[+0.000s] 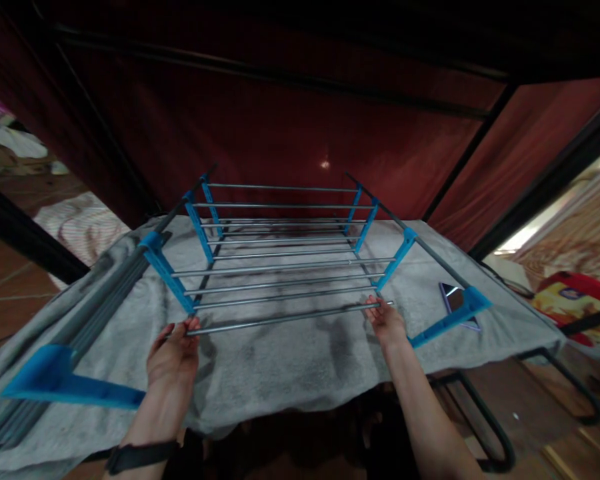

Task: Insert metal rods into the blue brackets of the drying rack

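A clothes drying rack point(285, 267) with grey metal rods and blue plastic joints stands on a grey towel-covered surface point(290, 360). My left hand point(173, 350) grips the left end of the nearest rod point(280, 319), fingers curled round it. My right hand point(386, 321) holds the right end of the same rod, fingers closed on it. A dark band is on my left wrist.
A phone point(455, 300) lies on the towel at the right, under a blue rack wing point(450, 317). Another blue wing point(65, 383) juts out at the lower left. Dark red fabric panels rise behind. Black metal legs point(485, 413) stand below right.
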`<state>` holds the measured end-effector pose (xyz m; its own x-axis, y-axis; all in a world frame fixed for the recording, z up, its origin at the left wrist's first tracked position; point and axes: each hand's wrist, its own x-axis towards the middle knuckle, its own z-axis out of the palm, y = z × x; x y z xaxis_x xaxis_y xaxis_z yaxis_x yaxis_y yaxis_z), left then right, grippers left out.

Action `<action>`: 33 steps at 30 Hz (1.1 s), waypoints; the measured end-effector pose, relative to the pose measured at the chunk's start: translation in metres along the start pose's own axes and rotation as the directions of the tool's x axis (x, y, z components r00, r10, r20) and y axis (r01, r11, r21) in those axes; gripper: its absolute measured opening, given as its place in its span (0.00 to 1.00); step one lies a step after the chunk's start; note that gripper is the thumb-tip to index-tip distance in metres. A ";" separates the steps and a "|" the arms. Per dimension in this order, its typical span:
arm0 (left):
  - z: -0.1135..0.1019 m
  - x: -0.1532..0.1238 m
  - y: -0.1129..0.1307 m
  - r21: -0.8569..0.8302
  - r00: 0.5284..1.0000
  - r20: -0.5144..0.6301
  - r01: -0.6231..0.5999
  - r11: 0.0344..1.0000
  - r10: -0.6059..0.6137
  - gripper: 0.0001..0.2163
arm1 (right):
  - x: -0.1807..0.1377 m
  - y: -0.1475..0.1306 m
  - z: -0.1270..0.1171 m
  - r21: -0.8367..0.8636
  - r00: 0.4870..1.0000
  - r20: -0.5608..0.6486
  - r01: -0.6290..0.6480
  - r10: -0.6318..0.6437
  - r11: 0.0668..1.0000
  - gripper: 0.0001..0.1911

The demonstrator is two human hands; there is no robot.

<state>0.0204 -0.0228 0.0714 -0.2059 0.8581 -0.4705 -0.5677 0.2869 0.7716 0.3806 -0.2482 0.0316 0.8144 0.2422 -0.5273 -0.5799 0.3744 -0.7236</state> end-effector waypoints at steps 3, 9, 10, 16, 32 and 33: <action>0.000 -0.001 0.001 0.019 0.998 0.018 0.058 0.998 -0.059 0.14 | 0.005 -0.005 -0.006 0.010 0.999 -0.017 0.028 -0.027 1.000 0.08; 0.002 0.001 0.000 -0.007 0.997 -0.031 0.075 0.997 -0.076 0.13 | 0.006 -0.010 -0.010 0.068 0.999 -0.027 0.041 -0.039 0.997 0.09; 0.001 0.001 -0.001 -0.011 0.995 -0.027 0.094 0.996 -0.094 0.13 | 0.006 -0.010 -0.010 0.074 0.999 -0.023 0.047 -0.046 0.996 0.09; 0.000 -0.001 -0.010 -0.006 0.971 0.044 0.236 0.972 -0.236 0.15 | 0.007 -0.012 -0.013 0.082 0.998 -0.002 0.069 -0.069 0.994 0.06; 0.012 -0.072 -0.083 0.191 0.820 0.360 0.402 0.895 -0.445 0.10 | -0.007 0.028 -0.012 0.040 0.994 0.107 -0.028 0.024 0.999 0.08; 0.012 -0.074 -0.087 0.198 0.816 0.361 0.407 0.892 -0.452 0.10 | -0.010 0.030 -0.013 0.026 0.991 0.127 -0.043 0.040 0.999 0.08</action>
<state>0.0946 -0.1063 0.0445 0.3767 0.7241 -0.5778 -0.4324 0.6891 0.5816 0.3546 -0.2506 0.0096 0.7870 0.3686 -0.4947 -0.6138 0.3871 -0.6880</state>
